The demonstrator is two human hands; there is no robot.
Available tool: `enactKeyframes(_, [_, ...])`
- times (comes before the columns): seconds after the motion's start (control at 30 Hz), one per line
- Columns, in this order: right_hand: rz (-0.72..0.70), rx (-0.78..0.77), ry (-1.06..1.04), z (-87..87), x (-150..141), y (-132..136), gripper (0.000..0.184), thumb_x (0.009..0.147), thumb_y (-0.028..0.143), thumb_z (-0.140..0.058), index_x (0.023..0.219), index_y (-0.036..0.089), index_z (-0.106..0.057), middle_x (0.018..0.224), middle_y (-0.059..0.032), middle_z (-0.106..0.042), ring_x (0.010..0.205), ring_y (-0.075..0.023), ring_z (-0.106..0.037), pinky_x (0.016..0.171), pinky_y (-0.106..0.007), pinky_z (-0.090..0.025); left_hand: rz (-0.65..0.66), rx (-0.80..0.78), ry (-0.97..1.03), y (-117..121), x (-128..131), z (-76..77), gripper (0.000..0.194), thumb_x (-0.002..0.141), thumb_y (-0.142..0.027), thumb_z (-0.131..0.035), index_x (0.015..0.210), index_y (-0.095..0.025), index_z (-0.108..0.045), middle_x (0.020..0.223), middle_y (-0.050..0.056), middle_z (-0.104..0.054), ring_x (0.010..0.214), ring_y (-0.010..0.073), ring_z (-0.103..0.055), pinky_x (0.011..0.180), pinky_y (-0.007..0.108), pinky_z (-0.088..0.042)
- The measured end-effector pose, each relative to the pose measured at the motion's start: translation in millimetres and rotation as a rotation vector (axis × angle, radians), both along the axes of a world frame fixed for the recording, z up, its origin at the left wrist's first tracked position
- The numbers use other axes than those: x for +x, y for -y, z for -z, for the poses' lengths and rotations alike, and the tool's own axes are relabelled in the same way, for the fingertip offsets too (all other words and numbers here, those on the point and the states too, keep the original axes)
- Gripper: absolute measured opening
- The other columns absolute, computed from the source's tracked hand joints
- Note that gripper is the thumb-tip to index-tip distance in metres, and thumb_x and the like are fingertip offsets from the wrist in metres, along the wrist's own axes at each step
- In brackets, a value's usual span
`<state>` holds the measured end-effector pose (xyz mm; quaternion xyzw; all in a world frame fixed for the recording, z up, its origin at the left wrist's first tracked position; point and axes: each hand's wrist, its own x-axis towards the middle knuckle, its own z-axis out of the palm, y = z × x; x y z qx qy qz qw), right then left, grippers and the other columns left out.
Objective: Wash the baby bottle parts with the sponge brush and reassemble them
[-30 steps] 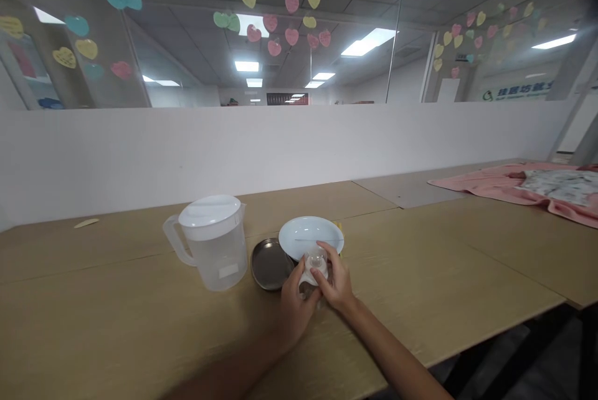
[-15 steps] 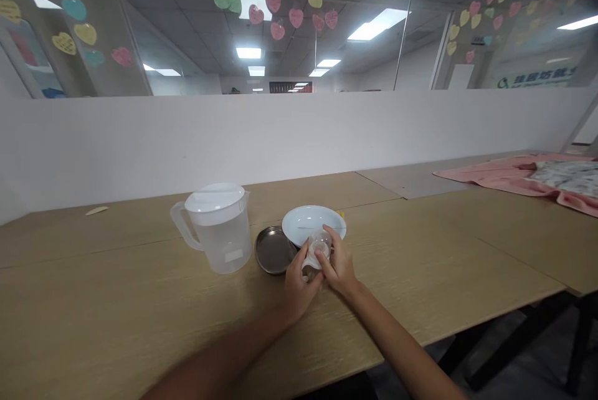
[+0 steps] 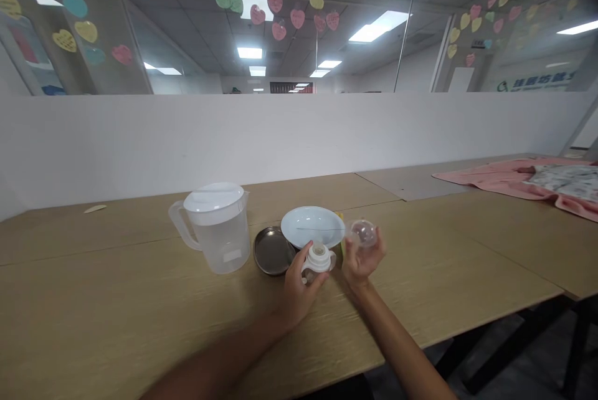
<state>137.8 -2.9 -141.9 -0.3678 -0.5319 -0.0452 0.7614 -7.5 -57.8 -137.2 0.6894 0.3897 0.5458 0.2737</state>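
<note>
My left hand (image 3: 299, 288) is closed around a baby bottle (image 3: 319, 258) with a white collar and side handles, held upright in front of the bowl. Its top is uncovered, with a pale nipple showing there. To the right, my right hand (image 3: 363, 263) grips a clear domed bottle cap (image 3: 364, 233), apart from the bottle and slightly blurred. Just behind the bottle is a white oval bowl (image 3: 313, 219). Beside it, left of my left hand, lies a dark metal dish (image 3: 273, 252).
A clear plastic pitcher (image 3: 224, 238) with a white lid stands left of the dish. Something yellow (image 3: 342, 247) shows partly behind the bowl. A pink cloth (image 3: 481, 177) lies at the far right. The white wall (image 3: 233, 138) bounds the wooden table at the back.
My right hand has lifted the clear cap off the baby bottle and moved right with it. My left hand still holds the bottle in nearly the same place.
</note>
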Motion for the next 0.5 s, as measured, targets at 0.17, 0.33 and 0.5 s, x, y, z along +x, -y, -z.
enactKeyframes(0.17, [-0.013,-0.26,0.166,-6.7,10,-7,0.043,0.088,0.035,-0.045,0.129,0.022,-0.041,0.132,-0.0141,-0.038,0.117,-0.0259,-0.046,0.096,-0.047,-0.043,0.008,-0.061,0.034,-1,0,-1.7,0.06,0.074,-0.027,-0.067,0.13,-0.02,-0.046,0.133,0.008,-0.053,0.123,0.0228,-0.048,0.104,0.037,-0.036])
enactKeyframes(0.33, [-0.2,-0.425,0.366,0.4,15,-11,0.046,0.087,0.029,-0.042,0.131,0.021,-0.04,0.132,-0.0137,-0.039,0.115,-0.0238,-0.048,0.095,-0.044,-0.044,-0.018,-0.06,0.029,-1,-2,-0.2,0.059,0.074,-0.027,-0.067,0.129,-0.02,-0.046,0.133,0.008,-0.052,0.122,0.0225,-0.048,0.104,0.037,-0.036])
enactKeyframes(0.5, [-0.261,-0.377,0.444,4.1,18,-15,0.041,0.079,0.012,-0.035,0.115,0.02,-0.053,0.114,-0.0086,-0.051,0.104,-0.0202,-0.052,0.09,-0.039,-0.046,-0.017,-0.071,0.046,0,-1,-1.9,0.059,0.073,-0.028,-0.067,0.128,-0.021,-0.047,0.13,0.008,-0.054,0.12,0.0227,-0.05,0.102,0.036,-0.037])
